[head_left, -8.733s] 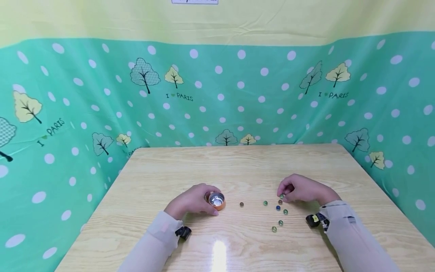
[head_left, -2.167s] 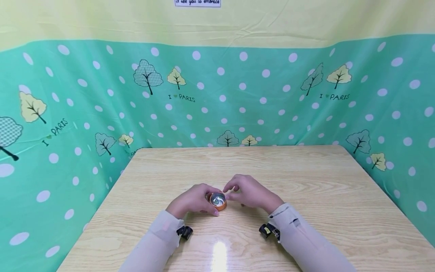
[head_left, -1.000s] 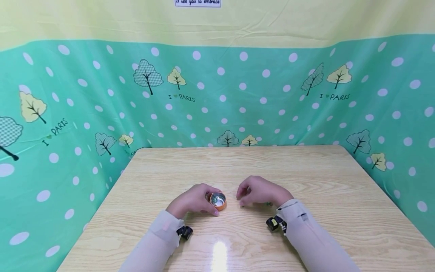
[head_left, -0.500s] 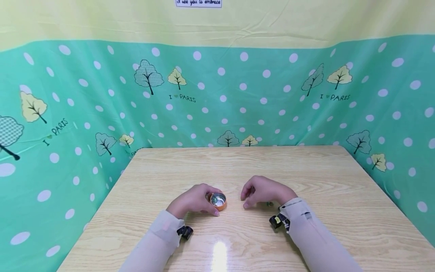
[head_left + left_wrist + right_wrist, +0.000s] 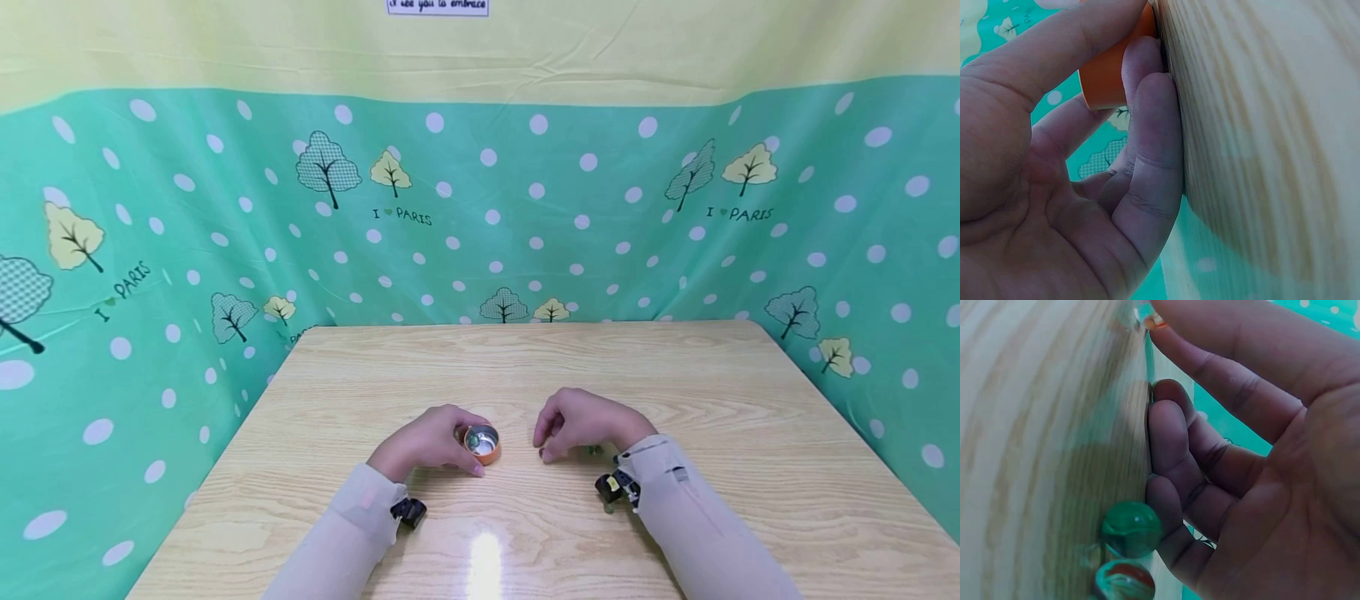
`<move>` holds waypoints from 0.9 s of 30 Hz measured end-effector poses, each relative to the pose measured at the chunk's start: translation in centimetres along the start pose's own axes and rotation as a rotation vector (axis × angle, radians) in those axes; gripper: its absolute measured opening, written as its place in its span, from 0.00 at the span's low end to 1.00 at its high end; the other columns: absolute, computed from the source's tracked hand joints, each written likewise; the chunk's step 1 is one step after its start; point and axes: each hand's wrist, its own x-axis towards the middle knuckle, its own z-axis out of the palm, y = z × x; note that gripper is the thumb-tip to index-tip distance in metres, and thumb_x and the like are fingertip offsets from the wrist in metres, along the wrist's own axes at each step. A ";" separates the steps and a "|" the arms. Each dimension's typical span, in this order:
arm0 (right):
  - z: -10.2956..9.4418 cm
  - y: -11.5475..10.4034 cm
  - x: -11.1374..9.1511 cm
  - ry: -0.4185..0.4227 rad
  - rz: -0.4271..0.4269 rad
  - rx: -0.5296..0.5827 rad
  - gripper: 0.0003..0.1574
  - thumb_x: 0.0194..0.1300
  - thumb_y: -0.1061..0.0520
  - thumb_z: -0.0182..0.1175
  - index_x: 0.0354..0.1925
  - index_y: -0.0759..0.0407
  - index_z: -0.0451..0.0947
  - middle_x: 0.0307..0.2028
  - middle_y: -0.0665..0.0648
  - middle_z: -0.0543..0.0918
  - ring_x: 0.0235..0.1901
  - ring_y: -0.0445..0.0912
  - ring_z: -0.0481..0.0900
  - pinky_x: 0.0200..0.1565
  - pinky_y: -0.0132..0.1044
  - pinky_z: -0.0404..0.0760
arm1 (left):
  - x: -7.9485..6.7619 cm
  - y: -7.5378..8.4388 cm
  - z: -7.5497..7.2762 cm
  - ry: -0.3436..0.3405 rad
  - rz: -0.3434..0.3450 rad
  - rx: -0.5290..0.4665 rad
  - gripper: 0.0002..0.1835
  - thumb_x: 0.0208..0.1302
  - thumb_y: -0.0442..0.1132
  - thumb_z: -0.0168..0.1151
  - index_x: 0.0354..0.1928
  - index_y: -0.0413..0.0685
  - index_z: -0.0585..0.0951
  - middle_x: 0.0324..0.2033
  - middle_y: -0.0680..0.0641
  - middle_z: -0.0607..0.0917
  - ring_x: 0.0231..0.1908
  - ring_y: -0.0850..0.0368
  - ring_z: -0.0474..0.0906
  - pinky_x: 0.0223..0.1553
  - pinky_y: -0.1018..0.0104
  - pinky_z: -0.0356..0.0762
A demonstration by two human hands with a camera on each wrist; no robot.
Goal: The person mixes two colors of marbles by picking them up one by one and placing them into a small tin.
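A small orange cup with a shiny metal inside stands on the table, and a green marble shows in it. My left hand grips the cup from its left side, thumb and fingers around its wall. To the right of the cup, my right hand is low over the table and pinches a clear marble with an orange streak between thumb and index finger. Near its curled other fingers, a green marble and a red-and-white swirled marble lie on the wood.
The wooden table reaches back to a green dotted curtain. A greenish marble lies beside the black camera on the right wrist. The right hand and forearm hide part of the tabletop.
The right hand came from the far right to the cup, then drew back right and now pinches a marble. A green marble now shows inside the cup. The left hand has stayed on the cup.
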 end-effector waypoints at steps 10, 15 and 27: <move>0.1 0.0 0.1 0.016 -0.013 -0.032 0.09 0.52 0.59 0.81 0.30 0.49 0.90 0.27 0.46 0.87 0.26 0.42 0.78 0.29 0.36 0.75 | 0.1 -0.1 0.0 0.002 -0.004 -0.013 0.29 0.47 0.41 0.86 0.54 0.63 0.87 0.43 0.53 0.87 0.37 0.56 0.80 0.33 0.60 0.82; 0.1 0.0 0.0 0.017 -0.007 -0.028 0.09 0.52 0.59 0.81 0.30 0.49 0.90 0.27 0.46 0.87 0.26 0.42 0.78 0.29 0.36 0.75 | 0.1 -0.1 0.0 -0.001 -0.003 -0.018 0.29 0.47 0.40 0.86 0.54 0.62 0.87 0.43 0.53 0.87 0.36 0.55 0.80 0.32 0.59 0.82; 0.3 0.0 0.2 0.033 -0.008 -0.035 0.08 0.55 0.59 0.80 0.30 0.47 0.89 0.28 0.46 0.87 0.27 0.43 0.78 0.31 0.38 0.77 | 0.1 -0.1 0.0 0.002 -0.001 0.011 0.30 0.47 0.42 0.86 0.55 0.63 0.87 0.43 0.54 0.87 0.36 0.56 0.80 0.34 0.60 0.81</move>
